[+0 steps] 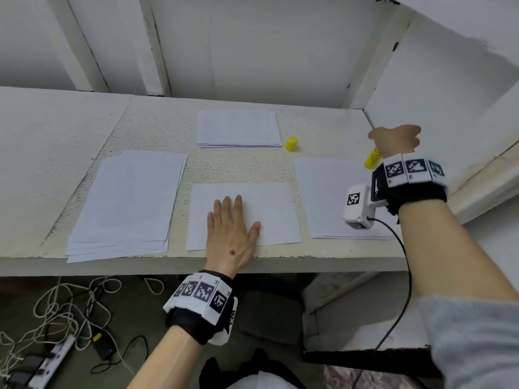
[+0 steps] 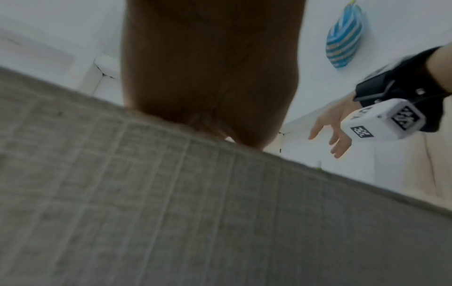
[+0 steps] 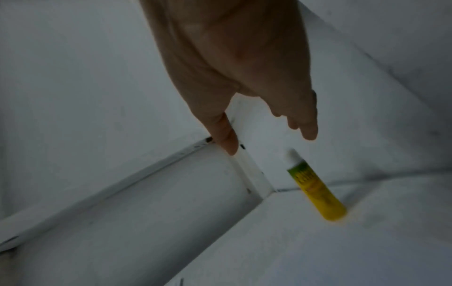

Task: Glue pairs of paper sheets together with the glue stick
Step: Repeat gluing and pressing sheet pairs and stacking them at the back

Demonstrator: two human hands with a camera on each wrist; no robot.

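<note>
Light, rigid glue stick (image 3: pixel 315 188) at two o'clock suits a mid-barrel pinch; right hand (image 1: pixel 396 140) spread empty above, left hand (image 1: pixel 230 231) flat on flimsy sheet (image 1: pixel 269 209).

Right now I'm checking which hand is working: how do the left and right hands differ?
The left hand lies flat, fingers straight, pressing the middle sheet; the right hand hangs in the air, fingers loose, above the uncapped glue stick, not touching it. The left is near the table's front edge; the right reaches toward the far right corner. Both wear marker wristbands.
</note>
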